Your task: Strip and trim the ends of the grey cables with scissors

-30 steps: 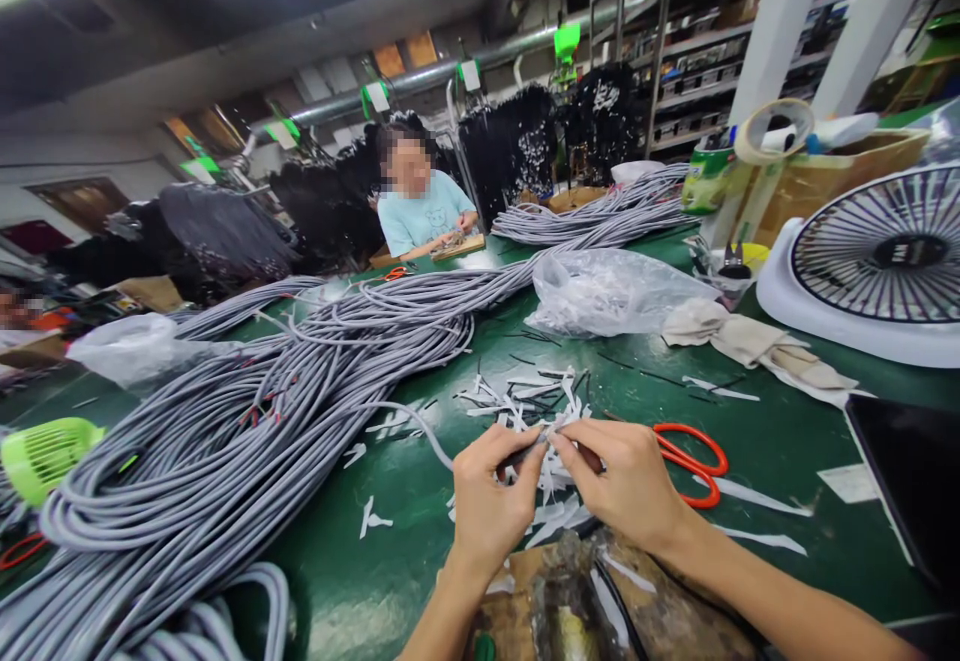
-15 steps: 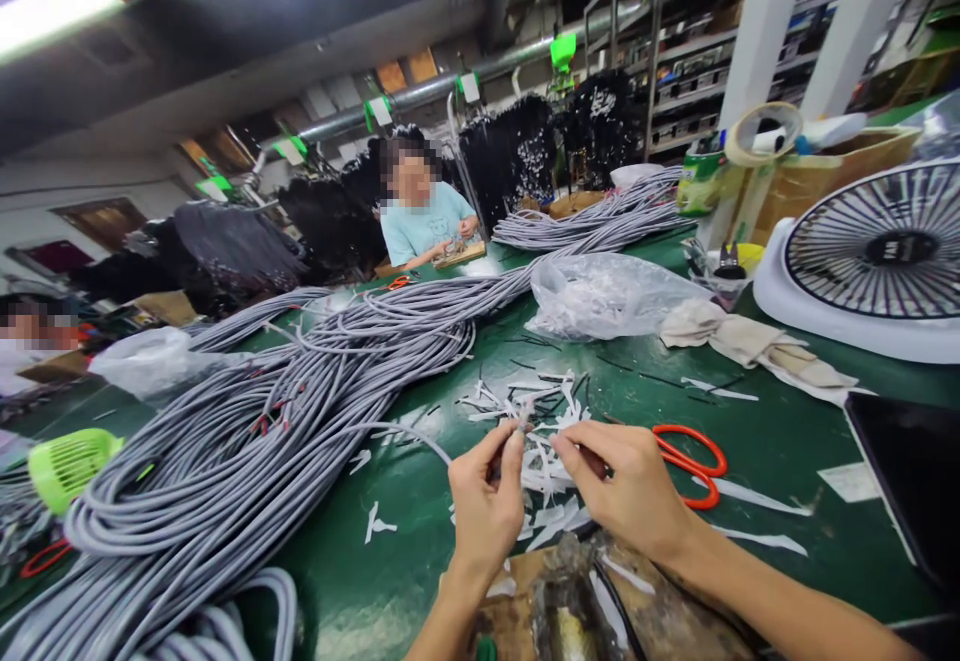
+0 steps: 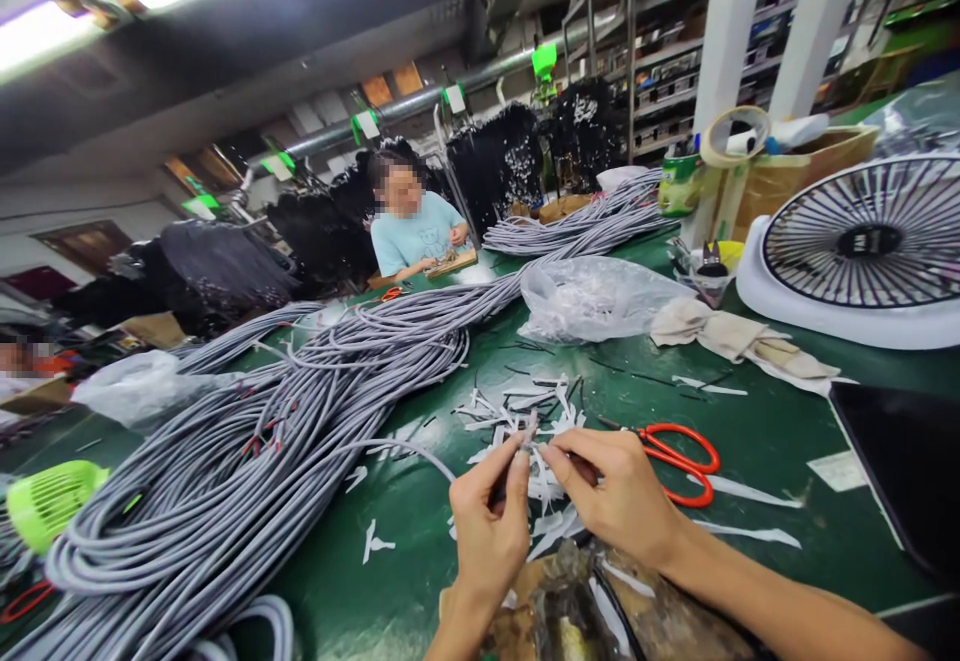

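My left hand (image 3: 487,521) is closed around the end of a grey cable (image 3: 421,449), whose tip pokes up between thumb and forefinger. The cable loops back to a big bundle of grey cables (image 3: 315,381) on the left. Beside that tip, my right hand (image 3: 626,486) pinches with thumb and forefinger; whatever is in the pinch is too small to make out. White strips and scraps (image 3: 551,521) lie under and behind both hands. Orange-handled scissors (image 3: 712,461) rest just right of my right hand.
A clear plastic bag (image 3: 592,296), a beige cloth (image 3: 739,336) and a white fan (image 3: 795,306) stand beyond the scissors. At right lies a dark flat panel (image 3: 892,471). A worn board with a fixture (image 3: 570,611) is below my hands. Across the green table (image 3: 367,601) sits a person (image 3: 420,231).
My right hand has moved left, closer to the cable tip in my left hand. The whole view has shifted slightly.
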`<state>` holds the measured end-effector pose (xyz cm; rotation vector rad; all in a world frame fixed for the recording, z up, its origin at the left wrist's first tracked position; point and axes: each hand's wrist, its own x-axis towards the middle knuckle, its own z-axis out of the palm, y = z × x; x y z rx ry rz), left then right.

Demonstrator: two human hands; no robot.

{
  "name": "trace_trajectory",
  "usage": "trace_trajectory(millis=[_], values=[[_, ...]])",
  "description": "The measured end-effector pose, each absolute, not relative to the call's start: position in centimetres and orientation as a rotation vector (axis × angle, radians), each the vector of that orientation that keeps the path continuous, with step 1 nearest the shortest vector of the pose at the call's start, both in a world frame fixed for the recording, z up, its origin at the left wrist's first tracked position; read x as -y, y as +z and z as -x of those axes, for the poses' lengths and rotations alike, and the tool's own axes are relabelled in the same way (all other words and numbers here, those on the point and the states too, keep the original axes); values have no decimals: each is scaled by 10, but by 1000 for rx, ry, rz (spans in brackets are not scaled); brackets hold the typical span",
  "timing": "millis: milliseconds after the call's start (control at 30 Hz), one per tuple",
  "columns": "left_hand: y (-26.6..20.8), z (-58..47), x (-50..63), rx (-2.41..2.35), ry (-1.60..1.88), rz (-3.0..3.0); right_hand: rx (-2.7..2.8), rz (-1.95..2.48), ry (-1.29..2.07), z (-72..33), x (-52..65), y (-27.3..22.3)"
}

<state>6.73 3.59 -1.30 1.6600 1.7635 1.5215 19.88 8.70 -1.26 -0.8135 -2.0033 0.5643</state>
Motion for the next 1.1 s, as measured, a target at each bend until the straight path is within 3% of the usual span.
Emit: trace_trajectory(millis=[567,967,1100], values=[[-10,-68,-37,-1742,1267,-1876,1975,815,638,-198,-87,-13],[-16,-66,-45,-1895,1239,-1819,1973,454,572,-200,-78,-7],[-15,-66,-46,-1861,1316,-1848,1890,647,593,-201,-84,-8]])
